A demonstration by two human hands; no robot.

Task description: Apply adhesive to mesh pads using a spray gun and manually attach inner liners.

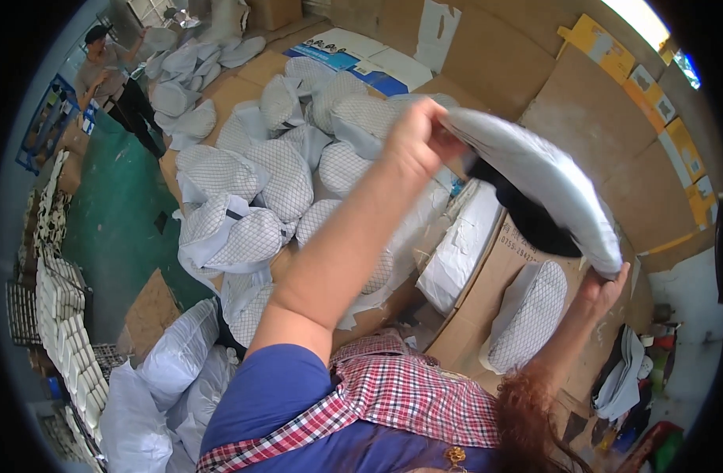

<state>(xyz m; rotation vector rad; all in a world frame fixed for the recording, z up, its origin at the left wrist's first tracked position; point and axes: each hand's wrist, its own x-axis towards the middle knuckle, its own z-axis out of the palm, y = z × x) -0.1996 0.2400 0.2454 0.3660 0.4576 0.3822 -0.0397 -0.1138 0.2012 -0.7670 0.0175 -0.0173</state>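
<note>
Kind of place: a workshop or small factory floor, given over to handling many like pieces.
Padded pieces: a big heap of grey-white, diamond-patterned ones (282, 181), with a second heap (189, 67) farther off.
Work surface: covered in flattened cardboard (475, 296), with tall cardboard sheets (499, 43) round its far side.
Floor: painted green (113, 225).
Left side: long stacks of pale parts (62, 315), a blue rack (42, 130) and stuffed white plastic sacks (180, 343).
People: a checked apron (424, 386) on the wearer; a co-worker (105, 71) stands by the farther heap.
</note>
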